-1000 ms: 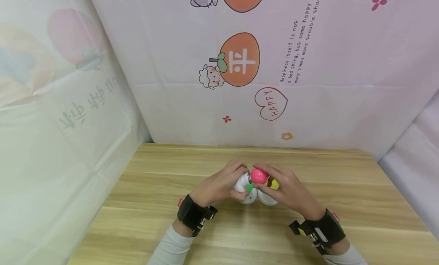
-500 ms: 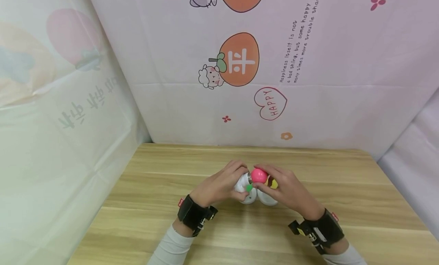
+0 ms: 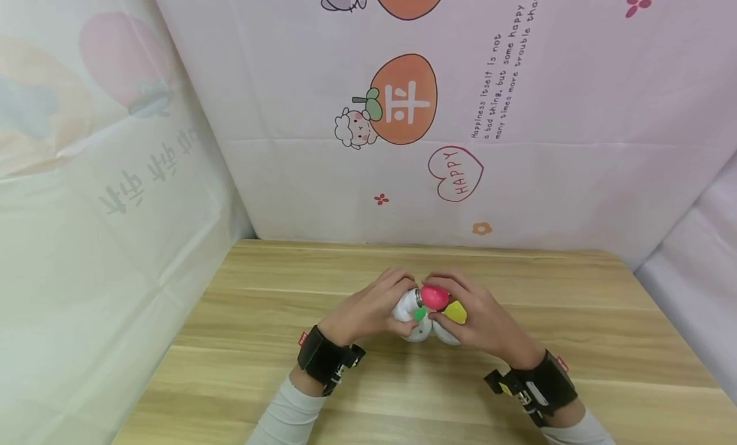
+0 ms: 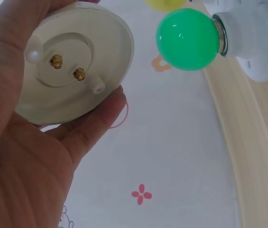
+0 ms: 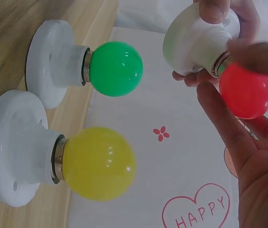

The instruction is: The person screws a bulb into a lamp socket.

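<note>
My left hand (image 3: 371, 311) holds a white lamp holder (image 5: 188, 42) by its round base, tilted above the table. Two brass screws show on the holder's hollow underside (image 4: 84, 45) in the left wrist view. A pinkish-red light bulb (image 5: 247, 92) sits with its metal cap at the holder's socket. The fingers of my right hand (image 3: 486, 317) curl round this bulb, one fingertip blurred over its cap in the right wrist view. Below the hands, a green bulb (image 5: 117, 69) and a yellow bulb (image 5: 99, 164) each stand in a white holder on the table.
The wooden table (image 3: 276, 381) runs back to a printed white cloth (image 3: 299, 176). Another cloth (image 3: 115, 253) hangs along the left side. The two standing lamp holders are side by side, close under both hands.
My right hand's fingers have shifted round the red bulb, the thumb now lower and a little away from it. More of the yellow bulb shows. My left hand stays in place.
</note>
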`<state>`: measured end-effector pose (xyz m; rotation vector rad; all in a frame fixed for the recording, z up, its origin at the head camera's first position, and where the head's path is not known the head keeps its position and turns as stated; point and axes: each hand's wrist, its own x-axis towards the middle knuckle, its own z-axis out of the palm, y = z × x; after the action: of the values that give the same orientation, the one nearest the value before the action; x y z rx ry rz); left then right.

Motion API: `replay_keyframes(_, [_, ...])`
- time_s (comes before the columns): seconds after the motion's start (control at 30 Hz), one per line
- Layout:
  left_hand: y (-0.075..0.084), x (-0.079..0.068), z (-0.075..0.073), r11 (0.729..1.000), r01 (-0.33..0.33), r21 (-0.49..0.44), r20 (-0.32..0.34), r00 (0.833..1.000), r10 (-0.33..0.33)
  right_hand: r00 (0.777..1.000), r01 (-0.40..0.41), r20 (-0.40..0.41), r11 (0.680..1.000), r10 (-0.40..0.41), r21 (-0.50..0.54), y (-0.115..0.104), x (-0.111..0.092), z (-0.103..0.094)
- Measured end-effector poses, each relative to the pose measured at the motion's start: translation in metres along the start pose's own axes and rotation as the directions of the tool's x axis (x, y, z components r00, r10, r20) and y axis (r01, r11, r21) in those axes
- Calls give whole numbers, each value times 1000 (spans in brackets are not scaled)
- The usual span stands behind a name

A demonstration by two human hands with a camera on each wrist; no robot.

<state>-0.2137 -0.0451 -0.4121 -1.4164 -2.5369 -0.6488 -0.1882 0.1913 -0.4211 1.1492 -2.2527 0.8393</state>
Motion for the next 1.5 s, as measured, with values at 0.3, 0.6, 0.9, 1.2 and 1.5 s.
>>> replay_keyframes(0.3, [0, 0, 2, 1000, -23, 11, 1, 1000, 23, 1000, 23, -12, 999, -23, 32, 2, -2, 0])
replay_keyframes(0.6, [1, 0, 3, 999, -34, 30, 1, 999, 34, 1000, -2, -30, 1000, 3, 5, 2, -3, -1])
replay_keyframes(0.9, [2, 1, 5, 998, -46, 37, 3, 999, 46, 995, -102, 9, 995, 103, -17, -1, -3, -3])
replay_keyframes(1.2, [3, 0, 5, 999, -23, 49, 8, 1000, 23, 997, -83, -1, 996, 83, -29, 1, -3, 0])
replay_keyframes(1.5, [0, 0, 5, 1000, -9, 21, 5, 1000, 9, 1000, 9, -12, 1000, -9, -8, -1, -2, 0])
